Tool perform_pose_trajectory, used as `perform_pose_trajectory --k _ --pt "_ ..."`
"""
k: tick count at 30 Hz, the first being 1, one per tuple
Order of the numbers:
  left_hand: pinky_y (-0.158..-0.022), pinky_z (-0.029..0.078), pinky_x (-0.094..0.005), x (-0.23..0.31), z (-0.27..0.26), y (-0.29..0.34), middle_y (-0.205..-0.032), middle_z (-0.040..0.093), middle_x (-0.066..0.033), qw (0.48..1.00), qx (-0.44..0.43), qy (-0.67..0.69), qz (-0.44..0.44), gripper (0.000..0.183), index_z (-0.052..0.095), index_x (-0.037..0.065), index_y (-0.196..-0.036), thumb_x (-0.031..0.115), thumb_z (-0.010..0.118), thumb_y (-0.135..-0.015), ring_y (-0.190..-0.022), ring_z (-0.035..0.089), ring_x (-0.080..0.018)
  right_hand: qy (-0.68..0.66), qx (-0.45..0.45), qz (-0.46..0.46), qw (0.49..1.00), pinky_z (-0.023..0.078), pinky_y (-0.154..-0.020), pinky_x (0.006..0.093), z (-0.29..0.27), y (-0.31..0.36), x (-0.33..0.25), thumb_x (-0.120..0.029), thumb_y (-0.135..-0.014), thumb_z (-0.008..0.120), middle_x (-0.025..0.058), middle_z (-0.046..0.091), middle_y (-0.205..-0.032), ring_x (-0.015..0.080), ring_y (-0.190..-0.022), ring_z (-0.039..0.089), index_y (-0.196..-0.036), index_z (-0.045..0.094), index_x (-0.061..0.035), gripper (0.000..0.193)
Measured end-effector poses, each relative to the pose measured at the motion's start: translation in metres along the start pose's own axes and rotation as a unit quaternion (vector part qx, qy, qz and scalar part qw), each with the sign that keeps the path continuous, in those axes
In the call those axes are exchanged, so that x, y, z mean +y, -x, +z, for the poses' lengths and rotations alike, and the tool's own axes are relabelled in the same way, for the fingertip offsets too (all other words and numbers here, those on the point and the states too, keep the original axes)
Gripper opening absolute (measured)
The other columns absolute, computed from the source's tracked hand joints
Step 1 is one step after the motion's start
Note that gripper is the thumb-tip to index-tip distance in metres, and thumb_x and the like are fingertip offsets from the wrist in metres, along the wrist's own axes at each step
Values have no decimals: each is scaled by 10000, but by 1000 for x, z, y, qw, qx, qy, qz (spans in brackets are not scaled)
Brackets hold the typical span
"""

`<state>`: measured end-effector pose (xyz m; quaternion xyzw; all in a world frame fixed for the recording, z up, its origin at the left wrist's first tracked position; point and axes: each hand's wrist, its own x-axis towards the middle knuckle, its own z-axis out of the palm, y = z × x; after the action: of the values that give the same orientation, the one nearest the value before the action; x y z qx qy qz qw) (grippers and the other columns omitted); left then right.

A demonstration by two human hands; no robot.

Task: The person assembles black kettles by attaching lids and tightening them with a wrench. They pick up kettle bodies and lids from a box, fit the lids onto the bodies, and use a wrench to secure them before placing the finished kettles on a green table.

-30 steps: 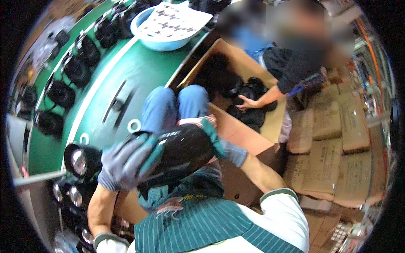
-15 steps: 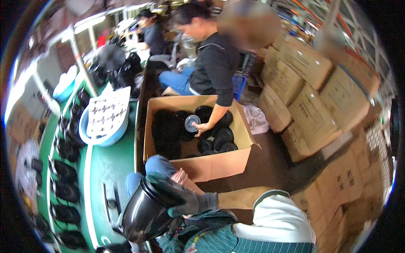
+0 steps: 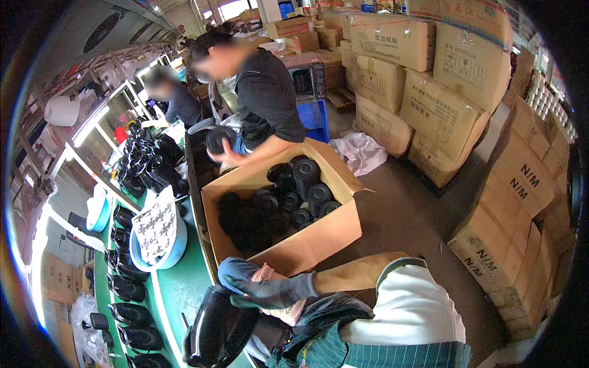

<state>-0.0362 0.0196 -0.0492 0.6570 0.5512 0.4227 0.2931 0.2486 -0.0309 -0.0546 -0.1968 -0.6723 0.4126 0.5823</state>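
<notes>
A glossy black rounded housing (image 3: 218, 331) stands tilted at the lower edge, beside my knee. My right hand (image 3: 267, 292), in a grey knit glove, reaches across from the right, its fingers closed at the housing's upper side. Under that hand lies a crumpled pink cloth (image 3: 291, 314), against the blue jeans on my leg (image 3: 236, 270). My left hand does not show; the housing and the picture's lower edge may hide it.
An open cardboard box (image 3: 313, 248) of black cylindrical parts stands ahead. Behind it a co-worker (image 3: 264, 92) holds a black part. To the left, a green conveyor (image 3: 184, 285) carries several black housings and a blue basin (image 3: 175, 251). Stacked cartons (image 3: 383, 80) rise at right.
My view has tilted up. The housing's opening faces me less, and my right hand has shifted on it. The co-worker's hand has left the box and now holds a black part beside it.
</notes>
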Motion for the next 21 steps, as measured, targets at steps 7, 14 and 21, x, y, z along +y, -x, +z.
perform_pose_trajectory --k 7,14,21 --pt "-951 549 -416 24 36 -1 -1170 711 -164 999 -39 8 18 482 628 -34 -1249 240 754 -874 -1063 695 -297 98 12 -45 994 122 -1258 454 4 9 -6 -455 -994 601 190 80 -1699 318 -1569 84 -1634 124 -52 895" --pt "-971 540 -419 24 45 -3 -1194 703 -169 999 -45 7 15 522 609 -41 -1279 232 766 -863 -1091 685 -298 -32 10 27 999 137 -1253 455 -29 12 6 -410 -1008 588 191 148 -1684 337 -1557 129 -1615 205 -51 802" --pt "-991 531 -421 -20 10 20 -1218 695 -174 999 -22 13 -22 565 591 -47 -1309 225 778 -852 -1119 676 -299 13 -11 -167 986 152 -1247 455 -5 -12 -5 -364 -1021 574 191 216 -1669 356 -1546 175 -1596 287 -50 715"
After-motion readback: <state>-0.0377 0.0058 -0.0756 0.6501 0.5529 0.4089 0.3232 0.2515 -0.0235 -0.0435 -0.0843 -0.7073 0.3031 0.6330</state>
